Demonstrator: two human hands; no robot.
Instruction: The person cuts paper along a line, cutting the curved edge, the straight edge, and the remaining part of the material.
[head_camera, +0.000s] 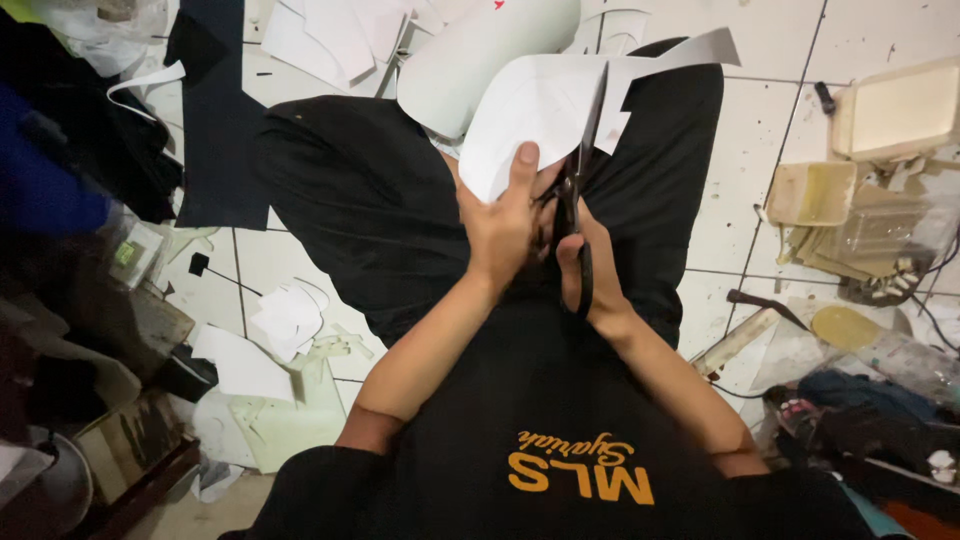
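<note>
A white sheet (545, 110) of stiff paper or thin board, curved and partly cut, is held up over the lap of a person seated on a white tiled floor (770, 130). The left hand (505, 225) is closed on the sheet's lower edge, thumb pressed flat on top. The right hand (580, 262) is closed through the handles of black scissors (585, 170), whose blades point away from the body and seem to bite into the sheet along a slit just right of the thumb; how far apart the blades stand cannot be told.

To cut cleanly here, it likely helps to keep the sheet taut near the blades, feed it by turning the left hand, and keep the thumb clear of the cutting line.

The person's black trousers (370, 200) lie beneath. White paper offcuts (285, 320) litter the floor to the left; cream plastic trays (815, 192) and clutter sit to the right.
</note>
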